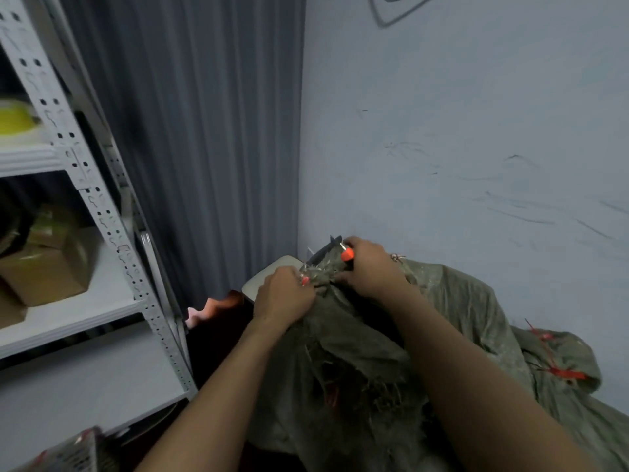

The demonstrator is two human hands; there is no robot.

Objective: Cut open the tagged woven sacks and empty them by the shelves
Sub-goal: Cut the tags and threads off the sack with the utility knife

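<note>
Main item: a large grey-green woven plastic sack (357, 352), slumped in the corner against the pale blue wall (476, 131), to the right of the shelving. Its neck is gathered into a bunch at the top and frayed strands hang down its front. A small red tag (305, 280) shows at the bunched neck.

Hands: the left hand (284, 296) has its fingers curled tight round the gathered neck, beside the tag. The right hand (371, 267) is closed round a cutting tool with an orange handle part (348, 255). The tool's dark blade (323, 252) points up and left over the neck; contact with the fabric cannot be told.

Further item: a second grey-green woven sack (561, 352) lies behind and to the right, against the first, with a red plastic tie (566, 373) at its neck.

Surroundings: white perforated metal shelving (112, 233) stands at the left. It carries a brown cardboard box (47, 267) on a middle shelf and a blurred yellow roll (13, 119) on the shelf above. A dark grey pleated curtain (204, 131) hangs between shelving and wall.
</note>
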